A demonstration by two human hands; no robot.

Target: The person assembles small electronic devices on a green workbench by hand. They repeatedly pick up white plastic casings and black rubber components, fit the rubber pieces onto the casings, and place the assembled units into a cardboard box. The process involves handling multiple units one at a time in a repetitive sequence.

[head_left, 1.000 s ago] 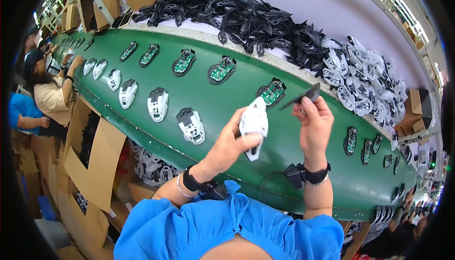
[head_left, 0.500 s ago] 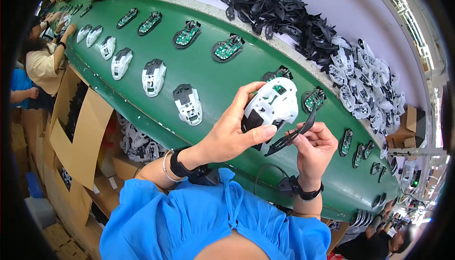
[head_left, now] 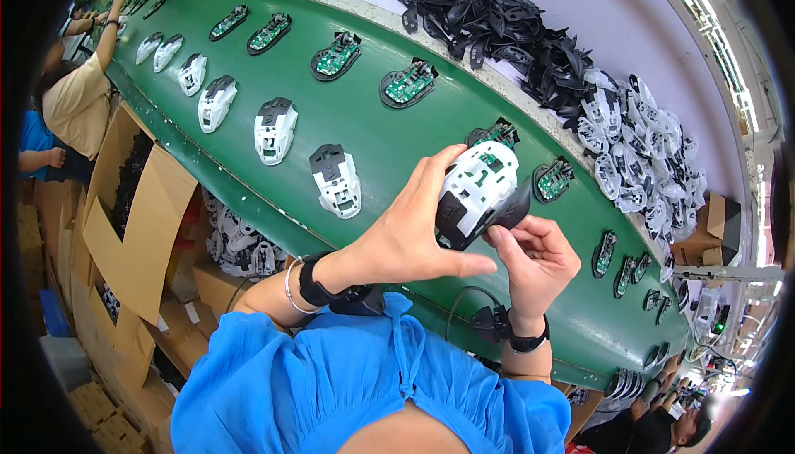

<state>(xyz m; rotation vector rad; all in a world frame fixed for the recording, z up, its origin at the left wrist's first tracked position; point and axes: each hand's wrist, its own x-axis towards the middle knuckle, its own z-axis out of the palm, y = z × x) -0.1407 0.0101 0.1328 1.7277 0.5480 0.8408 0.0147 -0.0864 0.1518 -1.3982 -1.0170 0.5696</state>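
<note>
Over the green work surface, my left hand (head_left: 406, 234) holds a white and black computer mouse shell (head_left: 480, 179) from its left side, fingers along the shell and thumb stretched out in front. My right hand (head_left: 538, 251) pinches a curved black side piece (head_left: 515, 205), which sits against the shell's right side. Whether the piece is fastened there I cannot tell. Just behind the held shell lies a mouse base with a circuit board (head_left: 497, 132), partly covered by it. Another mouse base (head_left: 553, 179) lies right of it.
A row of white and black mouse shells (head_left: 337, 181) and a row of mouse bases (head_left: 410, 83) lie on the green surface (head_left: 348, 118). Beyond are heaps of black side pieces (head_left: 472, 11) and white shells (head_left: 638, 143). A co-worker (head_left: 79, 98) stands far left, near cardboard boxes (head_left: 132, 239).
The black side piece has moved from apart, in front of the shell, to against its right side. My left thumb has come off the shell. The things on the green surface have shifted slightly in view.
</note>
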